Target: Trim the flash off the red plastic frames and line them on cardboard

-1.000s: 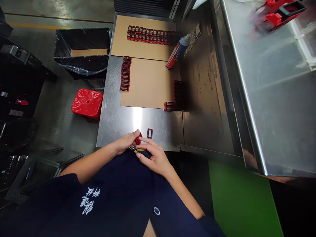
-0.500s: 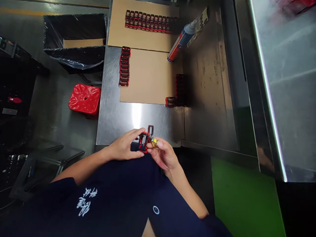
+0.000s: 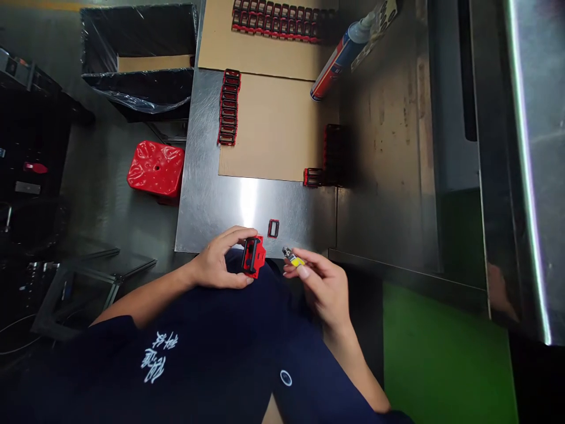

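My left hand (image 3: 225, 259) grips a red and black plastic frame (image 3: 253, 257) by its edges, thumb below and fingers above, with its red side turned partly to the right. To the right, my right hand (image 3: 324, 282) pinches a small yellow tool with a metal tip (image 3: 293, 257) between thumb and fingers; its exact kind is unclear. The tip points up and left, apart from the held frame. Just beyond both hands, a single black and red frame (image 3: 273, 228) lies on the steel table (image 3: 207, 200).
Rows of similar frames (image 3: 229, 109) stand on cardboard sheets (image 3: 269, 129); more sit at the right in shadow (image 3: 312, 176). A red and blue spray can (image 3: 338, 62) stands by the steel wall. Left of the table are a red stool (image 3: 156, 168) and a plastic-lined bin (image 3: 136, 94).
My right hand has drawn the yellow tool away to the right from the held frame. My left hand has turned the frame so that its red side shows.
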`<state>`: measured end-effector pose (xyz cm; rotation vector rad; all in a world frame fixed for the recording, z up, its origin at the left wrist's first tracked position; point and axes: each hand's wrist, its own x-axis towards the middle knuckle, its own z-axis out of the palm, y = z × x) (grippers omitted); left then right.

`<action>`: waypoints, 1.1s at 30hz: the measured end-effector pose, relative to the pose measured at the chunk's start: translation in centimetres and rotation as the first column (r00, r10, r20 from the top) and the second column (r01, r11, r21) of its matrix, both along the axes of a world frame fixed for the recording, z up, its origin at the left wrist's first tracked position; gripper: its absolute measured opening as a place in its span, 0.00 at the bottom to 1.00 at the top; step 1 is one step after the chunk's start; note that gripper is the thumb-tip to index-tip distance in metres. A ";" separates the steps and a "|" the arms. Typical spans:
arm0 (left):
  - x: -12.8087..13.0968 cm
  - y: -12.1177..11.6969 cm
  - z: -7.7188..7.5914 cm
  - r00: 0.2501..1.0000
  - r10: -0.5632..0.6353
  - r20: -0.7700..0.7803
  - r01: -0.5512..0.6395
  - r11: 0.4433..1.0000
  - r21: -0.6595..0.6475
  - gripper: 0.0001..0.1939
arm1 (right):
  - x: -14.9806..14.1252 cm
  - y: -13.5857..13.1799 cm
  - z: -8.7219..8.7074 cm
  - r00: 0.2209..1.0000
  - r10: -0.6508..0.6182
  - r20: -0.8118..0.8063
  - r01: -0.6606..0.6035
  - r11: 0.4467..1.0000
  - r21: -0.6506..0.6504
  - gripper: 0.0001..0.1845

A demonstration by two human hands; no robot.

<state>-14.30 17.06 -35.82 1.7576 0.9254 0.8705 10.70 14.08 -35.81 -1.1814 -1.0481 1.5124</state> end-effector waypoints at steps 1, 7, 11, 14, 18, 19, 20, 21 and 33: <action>0.0 -0.2 0.0 0.999 0.004 0.035 -0.003 1.000 -0.030 0.41 | 0.3 -0.3 0.5 0.988 -0.010 0.155 -0.008 0.993 0.117 0.13; 0.4 -0.5 0.0 0.997 -0.039 0.070 0.042 0.998 -0.046 0.42 | -0.2 -0.5 2.7 0.880 0.024 0.473 -0.324 0.761 0.563 0.19; 0.8 -0.4 0.0 0.997 -0.064 0.040 0.063 0.998 0.013 0.42 | -0.5 -0.1 2.6 0.868 0.019 0.496 -0.367 0.699 0.615 0.14; 0.9 -0.4 0.0 0.997 -0.070 0.040 0.068 0.997 0.033 0.43 | -0.4 0.0 2.5 0.855 0.020 0.518 -0.388 0.687 0.614 0.13; 1.1 -0.4 0.0 0.995 -0.091 0.049 0.088 0.994 0.067 0.45 | -0.2 -0.1 2.4 0.847 0.018 0.531 -0.402 0.675 0.618 0.13; 1.1 -0.4 0.0 0.994 -0.095 0.052 0.091 0.993 0.076 0.45 | -0.2 -0.1 2.4 0.844 0.017 0.536 -0.407 0.671 0.620 0.12; 1.2 -0.4 0.0 0.994 -0.096 0.052 0.092 0.992 0.082 0.45 | -0.2 -0.1 2.4 0.841 0.017 0.541 -0.414 0.665 0.622 0.12; 1.2 -0.4 0.0 0.994 -0.097 0.051 0.092 0.992 0.087 0.45 | -0.2 -0.1 2.4 0.837 0.017 0.548 -0.420 0.662 0.621 0.11; 1.1 -0.7 -0.5 0.995 -0.093 0.029 0.090 0.991 0.104 0.46 | -0.1 0.0 2.4 0.825 0.025 0.565 -0.446 0.643 0.623 0.08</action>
